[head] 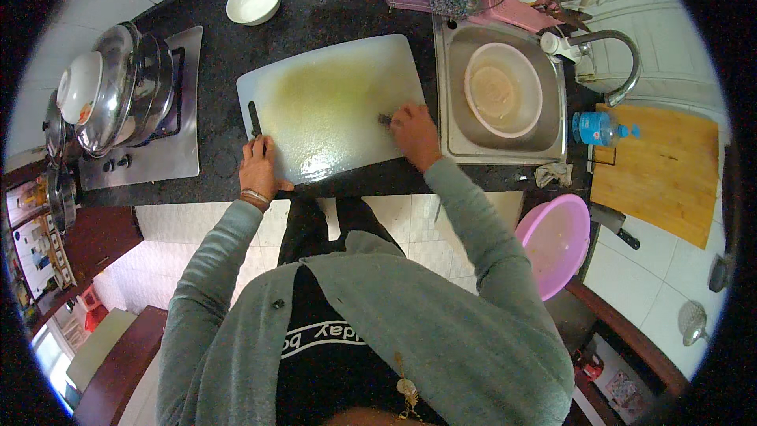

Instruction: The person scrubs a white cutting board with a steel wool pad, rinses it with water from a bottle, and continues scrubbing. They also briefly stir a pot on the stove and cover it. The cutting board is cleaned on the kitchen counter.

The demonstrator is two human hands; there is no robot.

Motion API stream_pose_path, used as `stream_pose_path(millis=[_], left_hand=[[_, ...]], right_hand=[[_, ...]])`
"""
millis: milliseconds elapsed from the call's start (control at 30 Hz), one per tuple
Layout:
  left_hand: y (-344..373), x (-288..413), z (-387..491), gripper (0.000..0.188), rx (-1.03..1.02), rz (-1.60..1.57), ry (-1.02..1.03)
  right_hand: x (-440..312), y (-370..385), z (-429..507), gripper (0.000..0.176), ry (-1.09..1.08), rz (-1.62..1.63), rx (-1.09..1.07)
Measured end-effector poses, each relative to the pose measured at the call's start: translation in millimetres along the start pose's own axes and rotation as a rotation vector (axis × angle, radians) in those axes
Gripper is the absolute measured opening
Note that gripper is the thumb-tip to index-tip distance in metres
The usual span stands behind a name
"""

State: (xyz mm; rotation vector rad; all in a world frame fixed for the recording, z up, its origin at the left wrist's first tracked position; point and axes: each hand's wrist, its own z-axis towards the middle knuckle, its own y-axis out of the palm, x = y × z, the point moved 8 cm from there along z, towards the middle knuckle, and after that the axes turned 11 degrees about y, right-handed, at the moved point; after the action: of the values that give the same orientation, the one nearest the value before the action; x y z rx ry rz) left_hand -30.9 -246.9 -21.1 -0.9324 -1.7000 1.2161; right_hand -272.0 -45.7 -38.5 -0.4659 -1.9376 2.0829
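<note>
A white plastic cutting board (331, 100) lies on the black countertop (331, 6). Its middle is stained yellow-green, and its wet surface shines near the front edge. My left hand (258, 167) grips the board's near-left corner, just below the dark handle slot. Over the board's right side, my right hand (416, 133) holds a small dark scouring pad (385, 119) against the surface. My fingers cover most of the pad, so its exact kind is unclear.
Right of the board is a steel sink (455, 145) holding a white basin (502, 129). A white bowl (253, 3) sits behind. Lidded pots (118, 94) stand on the stove at left. A pink basin (582, 248), a blue-labelled bottle (596, 128) and a cleaver (615, 225) are at right.
</note>
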Motion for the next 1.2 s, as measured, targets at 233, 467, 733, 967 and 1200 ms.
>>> stream_pose_path(millis=[233, 467, 733, 967, 1200], left_hand=[[-6, 4, 5, 0.124, 0.033, -0.022, 0.028], [-2, 2, -1, 0.124, 0.03, -0.032, 0.011], [-9, 7, 3, 0.12, 0.012, -0.048, 0.024], [-3, 3, 3, 0.125, 0.043, -0.056, 0.033], [-8, 3, 1, 0.125, 0.088, -0.064, 0.036]], right_hand=[[102, -9, 105, 0.021, 0.469, 0.261, 0.194], [-2, -12, -25, 0.012, 0.277, 0.234, 0.149], [27, -5, 92, 0.015, 0.271, 0.138, 0.225], [-27, 8, 73, 0.008, 0.765, 0.475, 0.093], [-64, 25, 51, 0.005, 0.241, 0.305, 0.024]])
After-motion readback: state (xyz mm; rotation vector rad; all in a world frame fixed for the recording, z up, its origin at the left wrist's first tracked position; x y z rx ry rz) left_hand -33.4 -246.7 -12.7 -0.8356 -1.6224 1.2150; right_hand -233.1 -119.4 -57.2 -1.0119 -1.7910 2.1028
